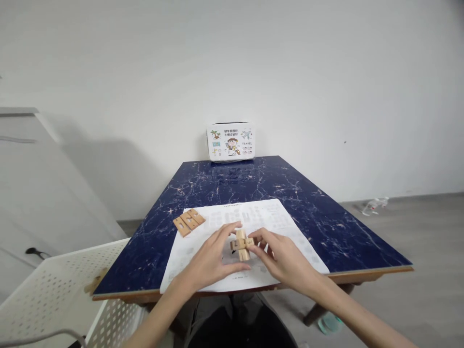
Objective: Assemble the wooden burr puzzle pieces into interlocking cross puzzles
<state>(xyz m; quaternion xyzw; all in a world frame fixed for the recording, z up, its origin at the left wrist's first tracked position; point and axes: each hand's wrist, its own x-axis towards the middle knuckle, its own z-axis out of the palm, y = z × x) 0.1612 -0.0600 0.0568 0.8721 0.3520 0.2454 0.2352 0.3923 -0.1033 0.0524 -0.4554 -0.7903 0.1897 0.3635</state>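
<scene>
A small cross-shaped puzzle of light wooden blocks (243, 254) is between my hands, over a white printed sheet (203, 275). One of its blocks faces me with a dark "2" on it. My right hand (281, 253) pinches a numbered wooden block (250, 242) between thumb and forefinger, against the right side of the puzzle. My left hand (213, 253) curves around the left side, thumb below and fingers above, spread apart. Whether its fingertips touch the wood is hard to tell. Several flat notched wooden pieces (189, 221) lie side by side at the sheet's upper left corner.
The sheet lies on a blue marbled table (232, 186) with a wooden edge. A white printed case (231, 142) stands at the far end by the wall. A white perforated basket (43, 285) is at the left. On the floor at right lies a clear plastic item (375, 206).
</scene>
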